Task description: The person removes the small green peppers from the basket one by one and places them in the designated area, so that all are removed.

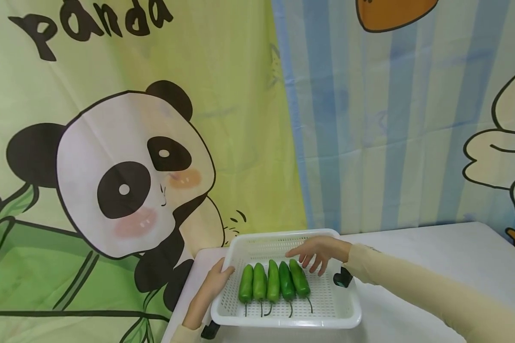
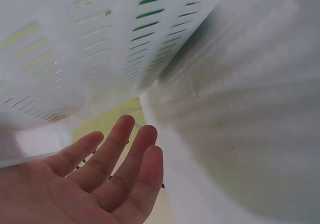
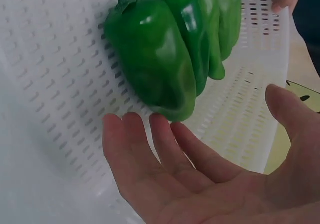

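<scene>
Several green peppers [image 1: 273,282] lie side by side in a white perforated plastic basket [image 1: 283,323], their stems toward the near side. My left hand [image 1: 216,280] is at the basket's left rim with the thumb over the edge. In the left wrist view, that hand's fingers [image 2: 120,144] stretch out nearly straight outside the basket wall. Over the basket's right half, my right hand [image 1: 319,250] reaches in, close to the rightmost pepper [image 1: 299,278]. Seen from the right wrist, its fingers [image 3: 167,139] are loosely bent near that pepper's tip and hold nothing.
The basket stands on a table with a white cover [image 1: 433,257]. Behind it hangs a cloth backdrop with a panda print [image 1: 124,128] and blue stripes. Dark straps [image 1: 342,277] circle both wrists.
</scene>
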